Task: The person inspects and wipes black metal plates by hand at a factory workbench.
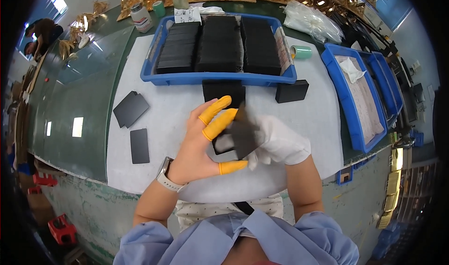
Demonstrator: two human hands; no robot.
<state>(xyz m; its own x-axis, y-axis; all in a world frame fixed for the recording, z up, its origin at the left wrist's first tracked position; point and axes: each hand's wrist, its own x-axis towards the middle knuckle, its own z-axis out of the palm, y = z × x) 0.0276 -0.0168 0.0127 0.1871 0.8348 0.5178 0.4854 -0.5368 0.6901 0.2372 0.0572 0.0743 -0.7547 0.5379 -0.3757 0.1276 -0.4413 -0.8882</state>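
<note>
A thin black plate (245, 136), smeared by motion, stands tilted between my hands. My left hand (199, 143), with yellow finger cots on the thumb and two fingers, spans it, thumb low and fingertips at its upper end. The white-gloved right hand (276, 141) grips its right side; the glove is blurred, and part of it shows past the plate's left side. Beneath and behind lie black plates (222, 88), partly hidden by my hands. At the left, several loose black plates (131, 108) overlap, with a single plate (139, 146) nearer me.
A blue tray (220, 79) packed with black plates in three rows stands at the back of the white sheet (187, 94). Right of centre sits a small stack of plates (292, 91), near a green roll (301, 52). Farther right, another blue tray (348, 106) holds a white cloth (351, 71).
</note>
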